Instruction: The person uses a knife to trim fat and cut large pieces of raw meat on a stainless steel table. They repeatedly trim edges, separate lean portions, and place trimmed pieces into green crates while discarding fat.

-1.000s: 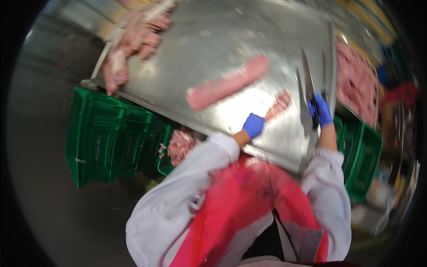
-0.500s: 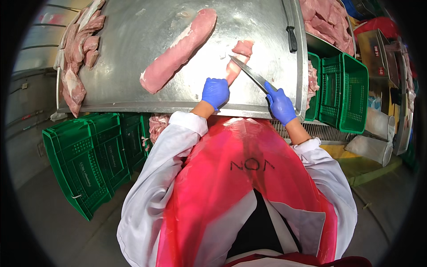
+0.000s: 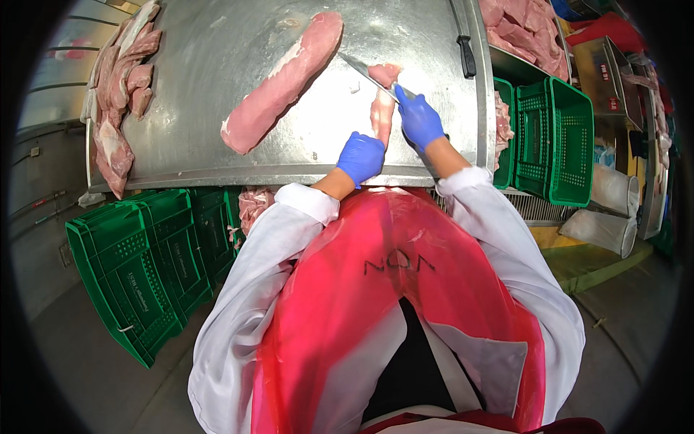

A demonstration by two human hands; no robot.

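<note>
My left hand (image 3: 360, 155) in a blue glove grips the lower end of a narrow pink meat strip (image 3: 382, 116) on the steel table (image 3: 195, 116). My right hand (image 3: 421, 119), also gloved, holds a long knife (image 3: 358, 66) by the handle, its blade lying diagonally across the strip's upper part, just below a small darker piece (image 3: 383, 72) at that end. The handle is mostly hidden under my fingers. A large loin (image 3: 278, 87) lies diagonally to their left. A second black-handled knife (image 3: 466, 58) rests near the table's right edge.
Meat pieces (image 3: 119, 94) are heaped along the left edge. A tray of meat (image 3: 524, 32) is at upper right. Green crates (image 3: 549, 145) stand right of the table, more (image 3: 134, 282) at lower left. Trimmings (image 3: 256, 206) show below the front edge.
My right hand has moved up and left with the knife, its blade now across the strip. My left hand has shifted slightly and still grips the strip's end.
</note>
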